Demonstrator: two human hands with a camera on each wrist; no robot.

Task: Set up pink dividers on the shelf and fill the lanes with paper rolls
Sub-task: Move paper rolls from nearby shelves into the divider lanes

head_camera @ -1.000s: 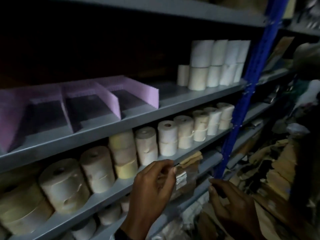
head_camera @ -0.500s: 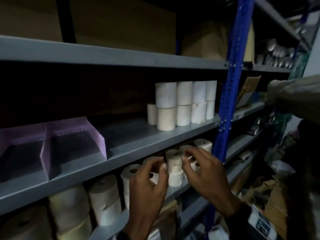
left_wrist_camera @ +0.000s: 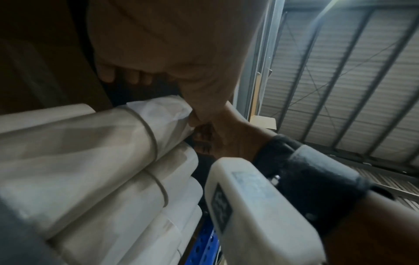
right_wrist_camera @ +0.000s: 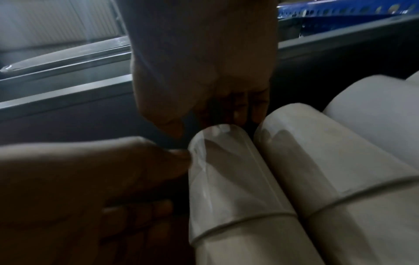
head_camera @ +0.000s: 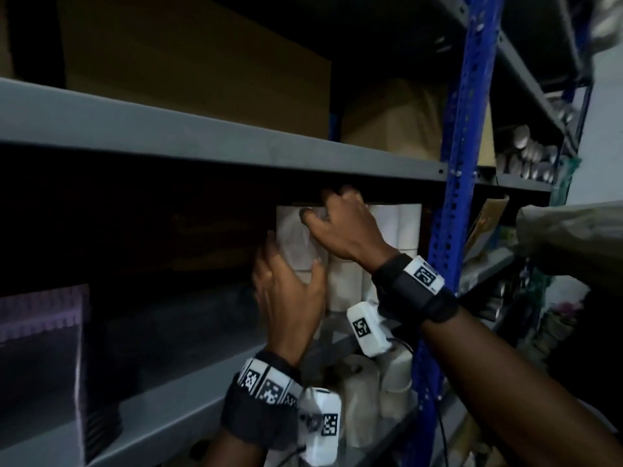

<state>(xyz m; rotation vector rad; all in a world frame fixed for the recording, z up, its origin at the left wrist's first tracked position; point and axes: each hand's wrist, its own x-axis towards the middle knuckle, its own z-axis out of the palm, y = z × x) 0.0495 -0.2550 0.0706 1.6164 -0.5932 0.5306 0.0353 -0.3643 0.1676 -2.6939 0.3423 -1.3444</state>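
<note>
White paper rolls (head_camera: 408, 227) stand stacked two high at the right end of the grey shelf (head_camera: 188, 392). My right hand (head_camera: 323, 205) grips the front left upper roll (head_camera: 293, 237), its fingers curled over the top and its thumb on the front. In the right wrist view the fingertips (right_wrist_camera: 244, 111) hook behind the end of that plastic-wrapped roll (right_wrist_camera: 226, 170). My left hand (head_camera: 293, 254) cups the same stack from the left with spread fingers; only its thumb (right_wrist_camera: 179, 161) touches the roll. A pink divider (head_camera: 43, 315) stands at the shelf's far left.
A blue upright (head_camera: 451, 197) borders the rolls on the right. The upper shelf board (head_camera: 236, 143) hangs low over the stack and carries cardboard boxes (head_camera: 202, 62). More rolls (head_camera: 364, 399) stand on the shelf below. Further shelves lie to the right.
Both hands have risen from the rolls on the lower shelf to the white stack on the middle shelf. The right hand now holds the upper roll's top. The view has tilted upward.
</note>
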